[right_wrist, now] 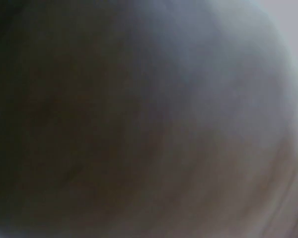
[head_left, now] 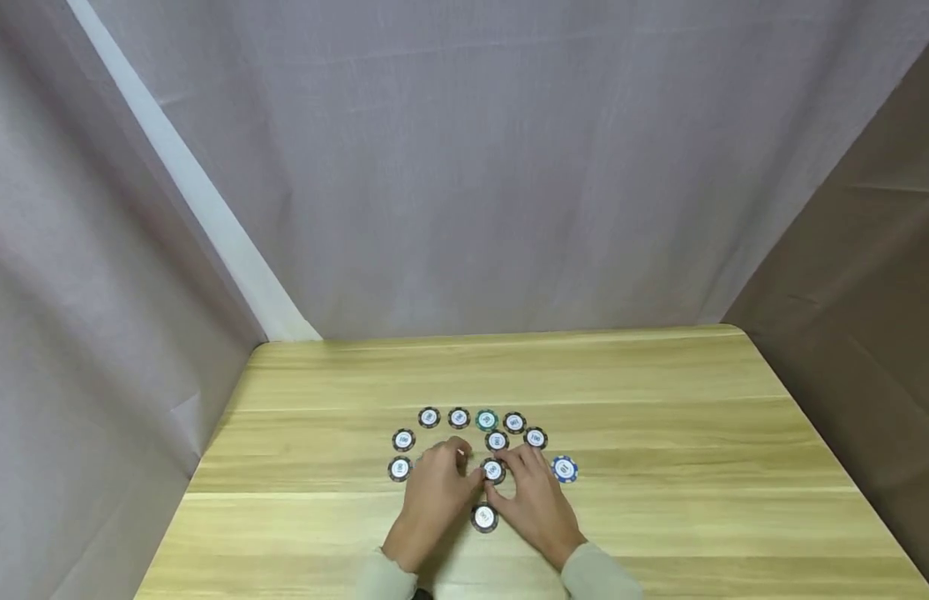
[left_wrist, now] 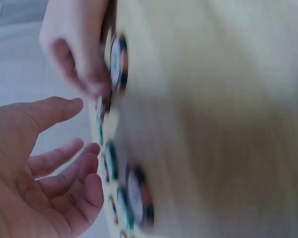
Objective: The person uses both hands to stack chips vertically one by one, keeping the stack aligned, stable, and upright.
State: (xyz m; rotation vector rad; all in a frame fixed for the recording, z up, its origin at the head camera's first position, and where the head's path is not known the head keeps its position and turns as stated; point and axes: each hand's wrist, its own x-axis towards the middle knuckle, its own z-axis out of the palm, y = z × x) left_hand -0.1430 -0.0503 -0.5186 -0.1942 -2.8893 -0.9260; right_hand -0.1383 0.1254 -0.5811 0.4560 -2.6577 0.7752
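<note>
Black-rimmed poker chips with white centres lie on the wooden table in the head view. My right hand (head_left: 535,500) pinches one poker chip (head_left: 492,471) between thumb and index finger. Just left of that chip is my left hand (head_left: 437,487); its fingers look loosely bent and hold nothing in the left wrist view. Nearer the wrists, another black chip (head_left: 484,517) lies flat between the hands. A further black chip (head_left: 497,441) sits just beyond the pinched one. The right wrist view is too dark and blurred to read.
Several chips form an arc beyond the hands, among them a green chip (head_left: 486,419). To the right lies a blue chip (head_left: 565,469), and a black chip (head_left: 400,468) is at the left end. Grey cloth (head_left: 509,167) hangs behind the table (head_left: 696,400).
</note>
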